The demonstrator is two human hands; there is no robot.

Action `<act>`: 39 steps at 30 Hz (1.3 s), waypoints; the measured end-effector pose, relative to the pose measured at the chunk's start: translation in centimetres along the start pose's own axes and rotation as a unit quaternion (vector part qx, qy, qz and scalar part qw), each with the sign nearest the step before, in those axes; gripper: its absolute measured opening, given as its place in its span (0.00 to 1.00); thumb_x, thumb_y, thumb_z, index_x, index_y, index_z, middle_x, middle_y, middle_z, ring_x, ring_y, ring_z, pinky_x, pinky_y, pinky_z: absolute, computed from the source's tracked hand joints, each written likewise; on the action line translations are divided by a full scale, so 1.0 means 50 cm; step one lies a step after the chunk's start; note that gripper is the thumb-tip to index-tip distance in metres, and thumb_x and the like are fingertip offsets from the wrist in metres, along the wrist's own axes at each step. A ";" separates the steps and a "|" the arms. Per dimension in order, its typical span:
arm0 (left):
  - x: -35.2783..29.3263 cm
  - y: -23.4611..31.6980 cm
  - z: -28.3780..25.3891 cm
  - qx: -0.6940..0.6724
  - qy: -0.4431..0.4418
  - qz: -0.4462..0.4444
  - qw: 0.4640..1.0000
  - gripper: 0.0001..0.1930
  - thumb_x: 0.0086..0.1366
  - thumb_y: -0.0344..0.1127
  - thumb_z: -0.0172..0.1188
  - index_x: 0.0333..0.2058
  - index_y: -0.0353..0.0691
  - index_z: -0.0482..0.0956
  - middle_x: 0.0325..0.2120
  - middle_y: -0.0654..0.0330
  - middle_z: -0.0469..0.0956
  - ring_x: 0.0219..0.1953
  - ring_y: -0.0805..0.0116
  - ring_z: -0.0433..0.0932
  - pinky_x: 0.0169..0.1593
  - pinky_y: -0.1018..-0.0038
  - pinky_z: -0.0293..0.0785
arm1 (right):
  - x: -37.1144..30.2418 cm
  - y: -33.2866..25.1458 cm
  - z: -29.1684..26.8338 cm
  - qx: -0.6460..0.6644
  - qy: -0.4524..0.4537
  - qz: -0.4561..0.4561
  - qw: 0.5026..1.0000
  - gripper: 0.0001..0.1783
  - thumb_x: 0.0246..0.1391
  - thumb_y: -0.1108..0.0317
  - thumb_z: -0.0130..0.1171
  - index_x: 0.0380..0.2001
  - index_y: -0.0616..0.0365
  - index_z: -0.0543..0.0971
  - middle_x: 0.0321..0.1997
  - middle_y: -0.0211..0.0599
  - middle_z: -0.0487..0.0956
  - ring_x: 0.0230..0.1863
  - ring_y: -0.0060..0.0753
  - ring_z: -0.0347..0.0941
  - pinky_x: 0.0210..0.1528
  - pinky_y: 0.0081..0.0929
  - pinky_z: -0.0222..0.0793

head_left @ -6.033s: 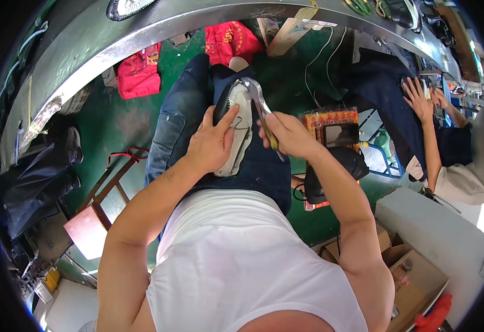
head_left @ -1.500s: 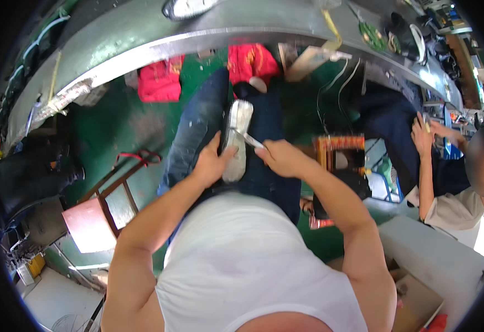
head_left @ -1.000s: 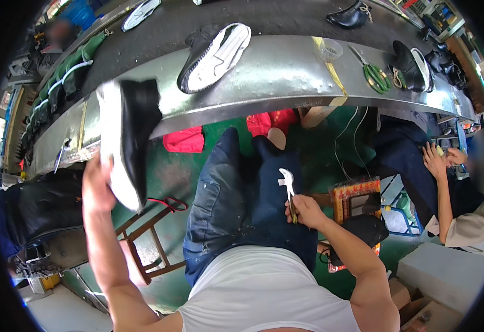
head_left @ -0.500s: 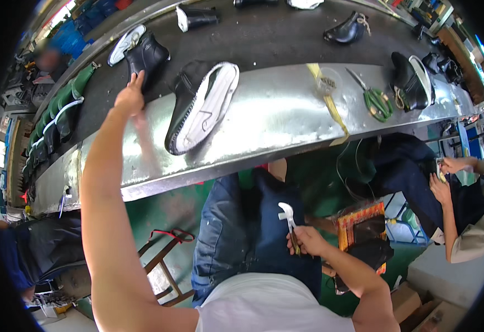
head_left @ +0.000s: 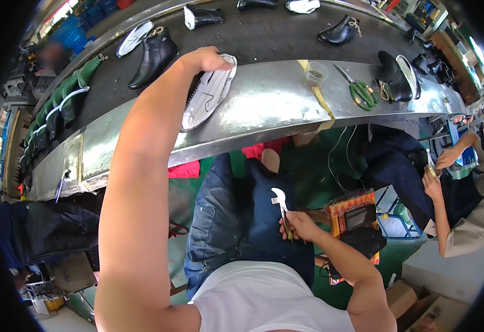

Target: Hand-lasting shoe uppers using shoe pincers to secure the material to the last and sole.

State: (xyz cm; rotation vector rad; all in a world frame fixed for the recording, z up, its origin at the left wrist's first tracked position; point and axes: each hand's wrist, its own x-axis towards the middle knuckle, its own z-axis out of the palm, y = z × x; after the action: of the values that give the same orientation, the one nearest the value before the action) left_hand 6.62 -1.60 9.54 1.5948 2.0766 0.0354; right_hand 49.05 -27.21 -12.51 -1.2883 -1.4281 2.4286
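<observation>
My left hand (head_left: 204, 59) reaches over the metal bench edge to a boot lying on its side, its white sole (head_left: 211, 94) turned toward me. The thumb presses on the sole's upper end, while the other fingers are bent and partly hidden. My forearm covers most of the boot's black upper. Over my lap, my right hand (head_left: 296, 226) is closed around the handles of metal pincers (head_left: 281, 202), jaws pointing up. A shiny black ankle boot (head_left: 156, 58) sits on the dark bench to the left of my left hand.
On the metal edge are a clear cup of small bits (head_left: 315, 73), green-handled scissors (head_left: 362, 94) and another boot (head_left: 396, 77). More boots lie along the dark bench (head_left: 269, 36). Green and black boots (head_left: 67, 99) line the left side. A co-worker's hands (head_left: 438, 171) work at the right.
My left hand has left the black ankle boot and moved right onto the white-soled boot. My right hand still holds the pincers over my lap. The whole view has shifted slightly.
</observation>
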 end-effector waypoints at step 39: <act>-0.516 -0.090 0.661 -0.476 -0.019 0.174 0.862 0.32 0.72 0.52 0.50 0.67 0.42 0.55 0.66 0.45 0.56 0.69 0.54 0.55 0.70 0.66 0.51 | -0.093 -0.194 0.125 -0.137 -0.061 0.071 0.986 0.08 0.64 0.67 0.54 0.37 0.62 0.75 0.29 0.32 0.76 0.28 0.22 0.74 0.30 0.23 0.72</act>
State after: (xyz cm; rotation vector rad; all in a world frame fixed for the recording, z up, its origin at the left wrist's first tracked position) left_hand 20.69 -35.81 -10.71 1.2437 1.3137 0.9836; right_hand 44.49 -27.96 -0.97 -1.3536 -1.8171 2.5090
